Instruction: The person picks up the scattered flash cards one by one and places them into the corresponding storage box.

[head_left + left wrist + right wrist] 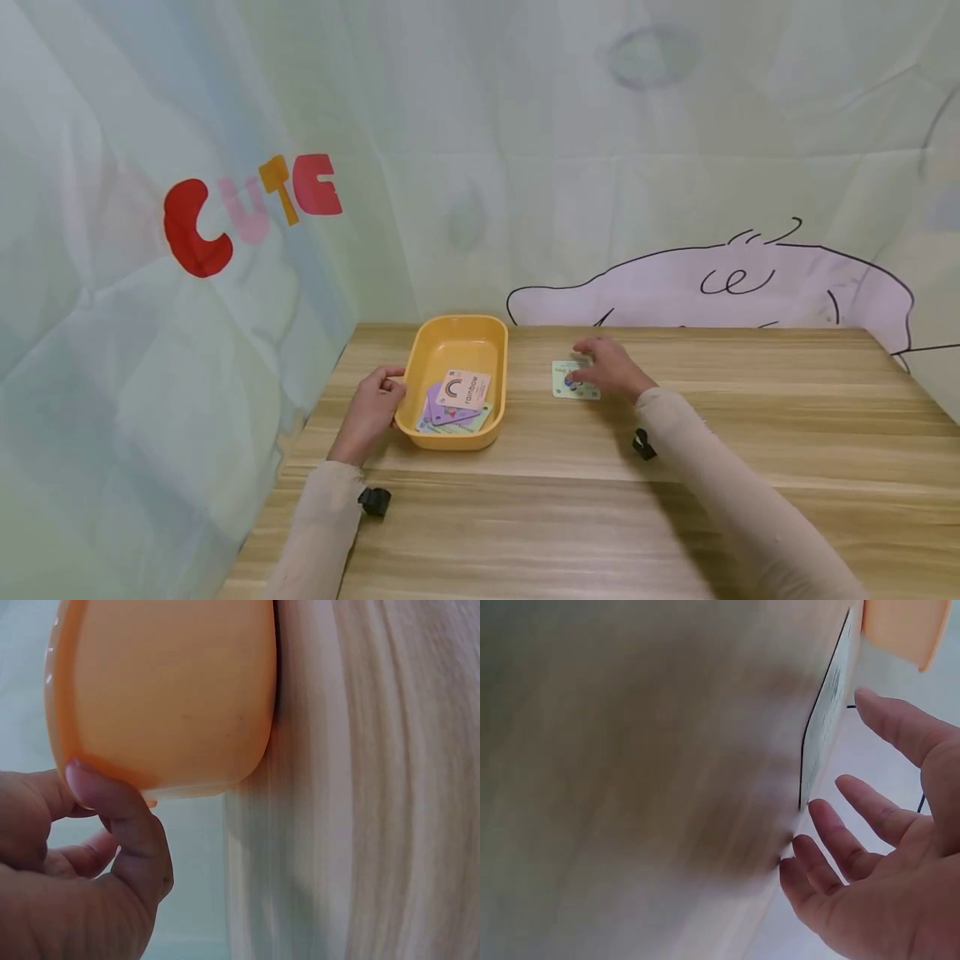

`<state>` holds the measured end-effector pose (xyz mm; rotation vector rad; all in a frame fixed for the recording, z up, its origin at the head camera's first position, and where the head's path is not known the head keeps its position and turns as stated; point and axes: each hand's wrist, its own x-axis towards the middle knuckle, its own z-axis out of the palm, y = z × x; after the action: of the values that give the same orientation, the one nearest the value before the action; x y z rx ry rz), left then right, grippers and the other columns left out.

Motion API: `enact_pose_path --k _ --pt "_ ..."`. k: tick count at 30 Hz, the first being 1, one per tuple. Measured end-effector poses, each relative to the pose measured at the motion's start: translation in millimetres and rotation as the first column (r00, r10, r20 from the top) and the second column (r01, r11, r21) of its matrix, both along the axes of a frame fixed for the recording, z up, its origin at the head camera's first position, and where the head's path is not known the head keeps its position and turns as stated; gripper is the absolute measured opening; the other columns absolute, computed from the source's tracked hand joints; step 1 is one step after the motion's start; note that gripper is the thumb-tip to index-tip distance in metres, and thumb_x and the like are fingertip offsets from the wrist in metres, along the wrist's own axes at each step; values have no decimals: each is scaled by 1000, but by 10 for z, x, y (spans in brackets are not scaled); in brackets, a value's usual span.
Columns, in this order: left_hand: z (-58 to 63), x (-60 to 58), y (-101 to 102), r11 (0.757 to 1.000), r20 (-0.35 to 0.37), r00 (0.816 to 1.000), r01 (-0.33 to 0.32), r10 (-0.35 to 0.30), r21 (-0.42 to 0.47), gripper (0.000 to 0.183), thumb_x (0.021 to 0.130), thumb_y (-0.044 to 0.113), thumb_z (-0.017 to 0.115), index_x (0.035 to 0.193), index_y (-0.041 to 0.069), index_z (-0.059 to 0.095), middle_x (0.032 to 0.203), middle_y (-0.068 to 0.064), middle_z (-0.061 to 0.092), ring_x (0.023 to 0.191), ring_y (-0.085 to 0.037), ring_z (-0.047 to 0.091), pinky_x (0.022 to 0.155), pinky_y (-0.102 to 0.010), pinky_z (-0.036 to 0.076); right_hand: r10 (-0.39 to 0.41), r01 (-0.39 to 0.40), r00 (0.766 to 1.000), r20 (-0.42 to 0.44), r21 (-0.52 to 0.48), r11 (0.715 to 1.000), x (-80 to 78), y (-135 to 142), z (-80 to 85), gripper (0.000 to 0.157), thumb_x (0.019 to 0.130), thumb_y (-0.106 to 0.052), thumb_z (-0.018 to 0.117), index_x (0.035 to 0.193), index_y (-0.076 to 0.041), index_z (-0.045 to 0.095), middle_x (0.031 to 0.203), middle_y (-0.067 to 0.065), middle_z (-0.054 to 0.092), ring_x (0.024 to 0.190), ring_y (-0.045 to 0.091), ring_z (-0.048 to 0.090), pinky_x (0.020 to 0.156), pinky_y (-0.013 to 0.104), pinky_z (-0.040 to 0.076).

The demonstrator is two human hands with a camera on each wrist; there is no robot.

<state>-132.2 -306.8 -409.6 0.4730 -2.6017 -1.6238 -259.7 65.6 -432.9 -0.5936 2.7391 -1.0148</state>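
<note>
At the left of the table, a yellow plastic tray (457, 331) holds a small pile of square cards. The top one is a cream rainbow card (463, 390), and a purple card (444, 412) and light green ones show beneath it. My left hand (372, 412) pinches the tray's left rim between thumb and fingers, as the left wrist view also shows. To the right of the tray, a light green card (562, 387) lies flat on the table. Over its right part hovers my right hand (611, 371), fingers spread and thumb apart, nothing gripped; it hides part of the card's picture.
The wood-grain table (525, 517) ends at the back against a pale printed curtain (450, 167). Another curtain side with the letters "CUTE" hangs along the left edge. Small black pieces (375, 501) sit at both wrists.
</note>
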Motion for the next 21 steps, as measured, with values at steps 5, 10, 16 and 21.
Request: enact_pose_path --k 5,10,16,21 --pt "-3 2 -7 1000 -4 1000 4 -4 2 36 104 15 49 139 9 54 102 -12 52 69 -20 54 55 -25 49 -7 6 999 44 26 1000 -8 57 32 67 85 -25 82 140 2 55 145 25 51 135 43 44 114 57 34" --pt "-10 -1 -6 1000 -4 1000 2 -2 4 35 104 15 50 138 9 54 101 -11 51 69 -19 54 54 -25 49 -12 6 998 64 93 996 -22 108 57 66 77 -25 89 132 0 62 145 26 49 136 46 42 114 59 32" --pt "-10 6 -17 1000 -8 1000 9 -9 1 36 103 14 50 139 7 54 101 -12 51 69 -19 54 54 -25 49 -30 22 997 77 98 995 -20 112 55 57 75 -19 90 123 -3 66 135 23 54 126 40 49 110 56 38" --pt "-13 -3 -11 1000 -5 1000 10 -10 4 37 103 14 50 139 8 53 102 -12 51 69 -20 54 55 -26 50 -9 3 998 69 88 996 -24 113 47 48 76 -15 89 115 -3 65 124 20 55 114 35 52 105 52 43"
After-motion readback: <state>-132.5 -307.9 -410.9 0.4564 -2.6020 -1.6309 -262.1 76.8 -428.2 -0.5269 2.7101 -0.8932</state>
